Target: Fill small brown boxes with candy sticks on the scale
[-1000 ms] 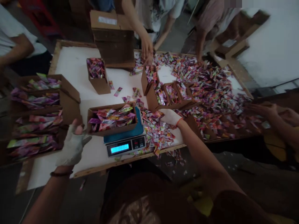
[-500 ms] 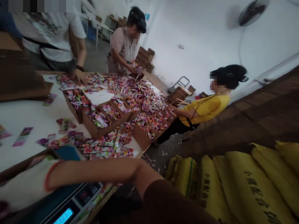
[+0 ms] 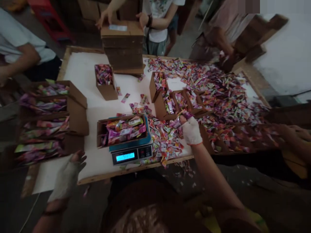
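Our right hand [image 3: 191, 131], gloved, sits right of centre, its fingers [image 3: 184, 120] closed on a few sachets [image 3: 181, 116] lifted just above the loose pile [image 3: 165, 139] on the table [image 3: 80, 68]. Our left hand [image 3: 66, 176], also gloved, hangs at the lower left over the table's near edge, fingers spread and holding nothing.

One scale [image 3: 132, 153] stands at centre bottom, its display lit, and one open box [image 3: 122, 131] full of sachets rests on its blue platform. Left of it, at the frame's left edge, we count four filled boxes [image 3: 43, 126] side by side. One small filled box [image 3: 105, 81] stands alone in the upper middle, and behind it one tall closed carton [image 3: 122, 43]. Right of centre, a row of boxes [image 3: 175, 100] holds more sachets; we make out about four, though blur hides the exact count. A wide spread [image 3: 218, 94] of sachets covers the right half of the table.

Four other people show at the edges: one arm at upper left, two hands on the carton at top, one torso at upper right, one hand at far right.
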Action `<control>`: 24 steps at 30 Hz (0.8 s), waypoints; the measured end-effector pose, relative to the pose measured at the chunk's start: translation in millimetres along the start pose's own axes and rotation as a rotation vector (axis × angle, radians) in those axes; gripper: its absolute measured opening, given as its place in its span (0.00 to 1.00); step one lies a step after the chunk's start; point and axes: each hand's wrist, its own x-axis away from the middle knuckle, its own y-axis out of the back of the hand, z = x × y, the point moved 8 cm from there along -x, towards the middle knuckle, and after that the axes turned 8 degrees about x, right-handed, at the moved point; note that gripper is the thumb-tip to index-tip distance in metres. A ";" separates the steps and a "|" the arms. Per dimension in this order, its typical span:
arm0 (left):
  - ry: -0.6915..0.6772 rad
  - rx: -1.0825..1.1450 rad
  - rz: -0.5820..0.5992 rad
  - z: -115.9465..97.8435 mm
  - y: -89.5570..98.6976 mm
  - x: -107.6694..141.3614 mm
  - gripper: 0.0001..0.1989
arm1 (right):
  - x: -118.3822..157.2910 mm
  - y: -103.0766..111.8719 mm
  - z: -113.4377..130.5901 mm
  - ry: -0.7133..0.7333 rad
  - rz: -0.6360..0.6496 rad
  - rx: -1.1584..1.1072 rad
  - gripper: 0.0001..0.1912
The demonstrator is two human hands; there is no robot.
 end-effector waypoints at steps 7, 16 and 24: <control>-0.233 0.138 -0.021 -88.9 -48.4 23.8 0.37 | -4.4 -40.8 85.6 0.229 0.185 -0.010 0.19; -0.312 0.260 0.112 -108.6 -93.7 27.6 0.34 | 5.4 -96.1 164.4 0.485 0.355 -0.007 0.11; -0.368 0.291 0.165 -113.8 -117.0 29.0 0.35 | 4.6 -129.2 165.9 0.324 0.513 0.399 0.18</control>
